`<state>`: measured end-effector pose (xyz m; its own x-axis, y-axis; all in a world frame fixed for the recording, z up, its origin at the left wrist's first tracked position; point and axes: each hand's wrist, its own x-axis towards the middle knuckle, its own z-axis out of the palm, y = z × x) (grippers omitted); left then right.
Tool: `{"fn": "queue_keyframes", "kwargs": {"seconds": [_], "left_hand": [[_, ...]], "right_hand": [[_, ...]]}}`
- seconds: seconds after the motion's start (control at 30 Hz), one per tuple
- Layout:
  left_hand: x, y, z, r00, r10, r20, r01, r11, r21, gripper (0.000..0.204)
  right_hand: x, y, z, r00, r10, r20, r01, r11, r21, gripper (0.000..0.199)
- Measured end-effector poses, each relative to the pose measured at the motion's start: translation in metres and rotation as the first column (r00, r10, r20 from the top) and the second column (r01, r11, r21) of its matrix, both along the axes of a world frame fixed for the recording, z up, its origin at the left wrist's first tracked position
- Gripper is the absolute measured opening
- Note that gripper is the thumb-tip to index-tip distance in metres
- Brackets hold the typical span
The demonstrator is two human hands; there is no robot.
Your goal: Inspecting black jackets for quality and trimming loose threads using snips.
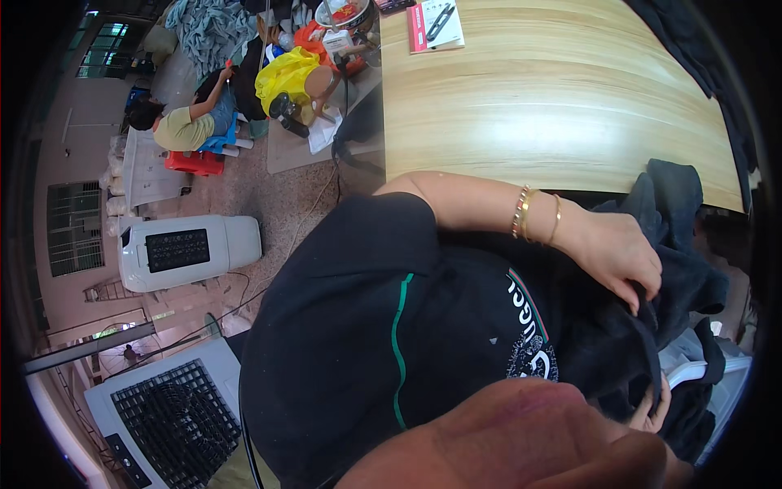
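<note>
My left hand point(621, 254), with bracelets at the wrist, reaches across in front of my black shirt. Its thumb and fingers are closed on the edge of a dark cloth garment point(607, 338). Farther down that same edge, the fingers of my right hand point(652, 406) pinch the cloth; the rest of this hand is hidden. A dark strip of the garment runs between the two hands. More dark grey cloth point(672, 236) lies bunched beyond my left hand, against the table's edge.
A wood-grain table point(521, 106) carries a small booklet point(436, 24) and dark cloth point(684, 41) along its edge. A white plastic crate point(729, 371) stands by my right hand. Two air coolers point(191, 251) point(175, 416), a yellow bag point(285, 77) and a seated person point(191, 130) are on the left.
</note>
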<state>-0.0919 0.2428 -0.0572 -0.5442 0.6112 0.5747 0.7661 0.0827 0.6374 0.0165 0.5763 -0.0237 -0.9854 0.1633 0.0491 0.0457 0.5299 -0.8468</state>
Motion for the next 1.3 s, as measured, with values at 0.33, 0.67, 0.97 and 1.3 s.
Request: {"fn": "queue_keyframes", "kwargs": {"seconds": [0.33, 0.67, 0.97, 1.3], "left_hand": [[0.002, -0.047, -0.033, 0.934, -0.031, 0.356, 0.051, 0.998, -0.047, 0.027], [0.009, -0.035, 0.003, 0.762, -0.208, 0.613, 0.084, 0.971, 0.225, 0.024], [0.027, 0.027, 0.016, 0.862, -0.145, 0.486, -0.008, 0.954, 0.299, 0.036], [0.030, 0.010, 0.017, 0.751, -0.199, 0.630, 0.072, 0.973, 0.221, 0.038]], "right_hand": [[-0.007, 0.009, -0.018, 0.981, -0.159, -0.109, 0.117, 0.941, -0.318, 0.031], [0.009, -0.023, 0.010, 0.883, -0.019, -0.469, 0.167, 0.946, 0.276, 0.020], [0.008, -0.136, 0.042, 0.651, 0.697, -0.300, -0.466, 0.679, 0.566, 0.035], [-0.010, -0.128, 0.027, 0.766, 0.523, -0.373, -0.335, 0.821, 0.463, 0.036]]}}
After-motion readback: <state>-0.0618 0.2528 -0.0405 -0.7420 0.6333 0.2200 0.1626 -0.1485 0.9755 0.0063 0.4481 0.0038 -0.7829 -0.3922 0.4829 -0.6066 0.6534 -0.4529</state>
